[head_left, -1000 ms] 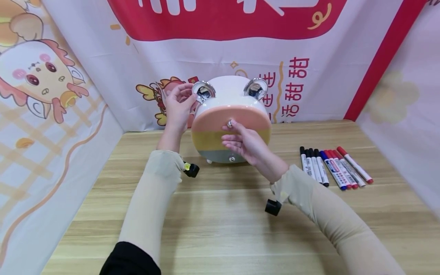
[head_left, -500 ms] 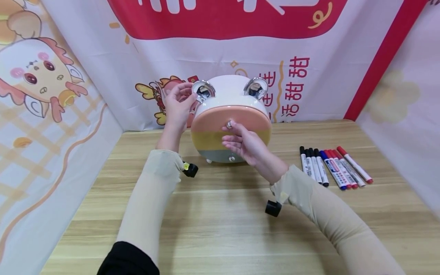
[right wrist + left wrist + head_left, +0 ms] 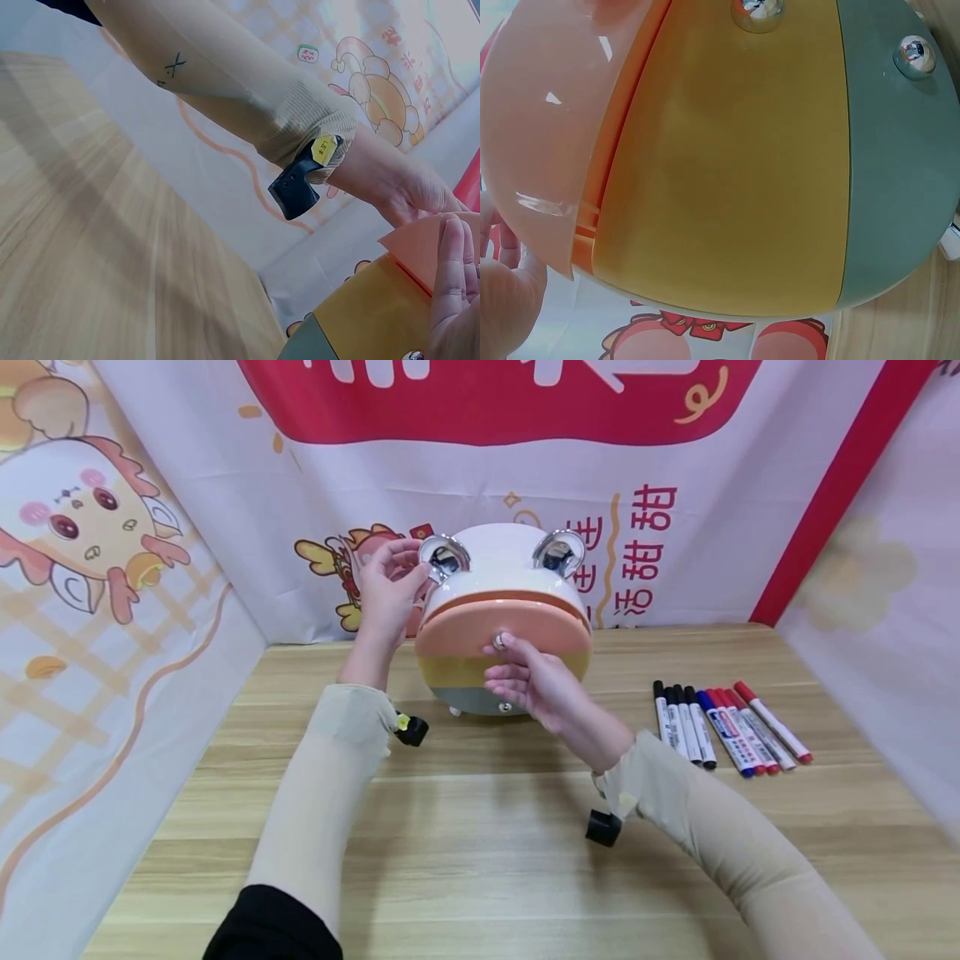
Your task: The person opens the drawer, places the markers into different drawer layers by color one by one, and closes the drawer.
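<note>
A small rounded drawer cabinet with a white body and chrome frog-eye ears stands at the back of the table. Its front has a pink drawer on top, a yellow drawer in the middle and a grey-green drawer at the bottom. My right hand pinches the silver knob of the pink drawer, which stands slightly out, with an orange gap along its upper edge. My left hand grips the left chrome ear, thumb in front; its other fingertips are partly hidden behind.
Several markers with black caps and others in red and blue lie side by side on the wooden table at the right. A printed cloth hangs close behind the cabinet, with more cloth at both sides.
The pink drawer has come out a little toward me, and a gap shows above its front. My right hand has moved slightly back with the knob; my left hand stays on the ear.
</note>
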`<state>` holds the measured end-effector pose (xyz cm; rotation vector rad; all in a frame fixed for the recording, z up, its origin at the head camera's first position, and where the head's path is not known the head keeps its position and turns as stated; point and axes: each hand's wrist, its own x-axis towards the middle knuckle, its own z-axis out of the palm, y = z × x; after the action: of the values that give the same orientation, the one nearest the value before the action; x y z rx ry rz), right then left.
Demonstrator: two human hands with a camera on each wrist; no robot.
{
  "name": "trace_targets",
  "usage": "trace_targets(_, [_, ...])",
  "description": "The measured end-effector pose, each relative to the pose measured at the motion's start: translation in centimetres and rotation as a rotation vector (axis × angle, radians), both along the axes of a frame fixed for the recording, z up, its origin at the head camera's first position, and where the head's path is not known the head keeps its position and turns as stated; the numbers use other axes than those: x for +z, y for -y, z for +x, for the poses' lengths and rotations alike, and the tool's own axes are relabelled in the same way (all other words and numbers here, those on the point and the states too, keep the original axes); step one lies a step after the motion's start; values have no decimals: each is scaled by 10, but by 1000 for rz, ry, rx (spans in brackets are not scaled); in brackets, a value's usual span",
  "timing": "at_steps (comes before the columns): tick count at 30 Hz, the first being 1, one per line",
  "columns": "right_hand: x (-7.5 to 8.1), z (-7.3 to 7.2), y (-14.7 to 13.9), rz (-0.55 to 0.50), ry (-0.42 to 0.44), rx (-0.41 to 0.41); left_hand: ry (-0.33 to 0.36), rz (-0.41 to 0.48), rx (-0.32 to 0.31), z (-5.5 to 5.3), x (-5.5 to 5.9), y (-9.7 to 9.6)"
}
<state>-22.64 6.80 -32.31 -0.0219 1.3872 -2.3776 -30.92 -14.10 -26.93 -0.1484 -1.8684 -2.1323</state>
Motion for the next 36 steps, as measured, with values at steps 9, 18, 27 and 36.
trace_targets(9, [-1,7,-4,14,-17,44,41,1,-17,-1,0,3])
trace_targets(18, [-1,11,-5,30,-15,62,56,-8,-38,-1,2,5])
trace_targets(27, [-3,16,-6,48,-20,70,60,-7,-43,0,3,4])
trace_targets(36, [-3,23,-7,47,-24,74,78,-7,-41,-1,4,4])
